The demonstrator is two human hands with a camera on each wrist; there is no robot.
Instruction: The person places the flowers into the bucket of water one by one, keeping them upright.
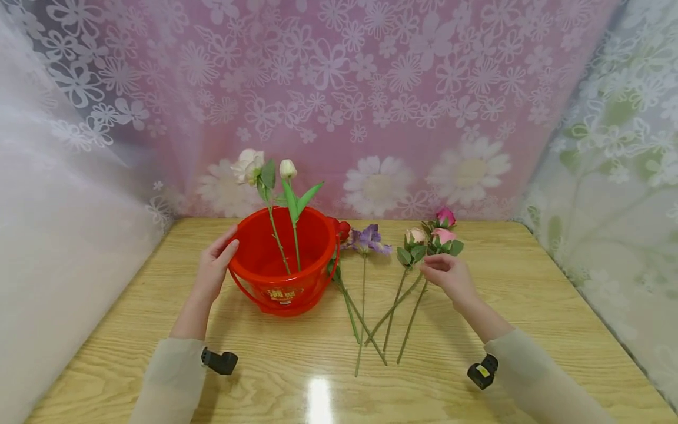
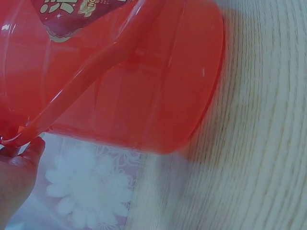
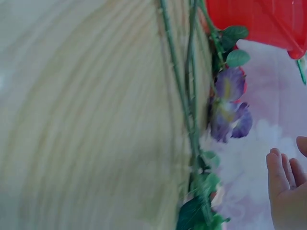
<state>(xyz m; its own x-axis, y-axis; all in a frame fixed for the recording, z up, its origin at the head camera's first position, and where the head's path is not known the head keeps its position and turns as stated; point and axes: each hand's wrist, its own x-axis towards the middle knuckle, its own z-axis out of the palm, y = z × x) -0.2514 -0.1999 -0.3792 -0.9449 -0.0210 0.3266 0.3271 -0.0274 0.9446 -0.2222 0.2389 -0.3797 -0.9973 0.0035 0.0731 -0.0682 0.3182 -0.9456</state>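
Observation:
My left hand grips the rim of a red plastic bucket at its left side, thumb toward the front. In the left wrist view, its fingertips show where the bucket handle joins the rim. A white rose and a white tulip stand in the bucket, leaning on its far side. Over the stems at the right hovers my right hand, close to a peach rose and a pink rose. The right wrist view has its thumb and fingers apart with nothing between them.
Beyond the pink rose lies a magenta rose. A purple iris and a red flower rest right of the bucket, their long stems crossing on the wooden table. Flower-patterned curtains hang behind and at both sides.

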